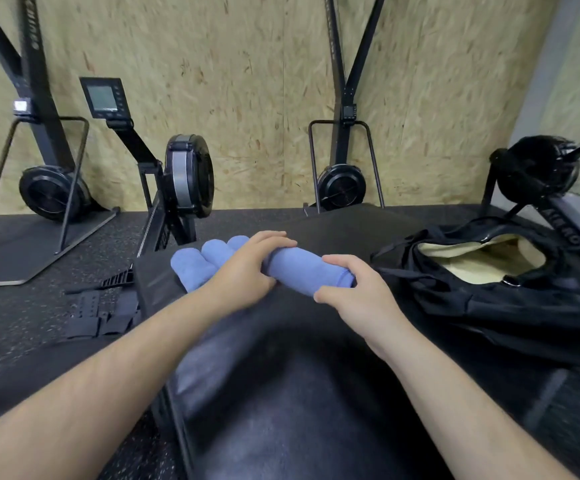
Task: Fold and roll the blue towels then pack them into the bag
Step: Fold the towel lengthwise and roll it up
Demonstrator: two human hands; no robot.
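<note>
A rolled blue towel [304, 266] lies across the far end of a black padded surface [281, 393]. My left hand [247, 268] grips its left end with fingers curled over the top. My right hand [354, 289] holds the right end, thumb and fingers around it. Behind my left hand lie three more rolled blue towels [195, 265], side by side and partly hidden. An open black bag [489, 282] with a pale yellow lining sits to the right, its mouth facing up.
Black rowing and ski machines [184, 174] stand along a chipboard wall at the back. Black straps [104, 313] lie on the speckled rubber floor at left. Another machine's frame [538, 178] rises behind the bag.
</note>
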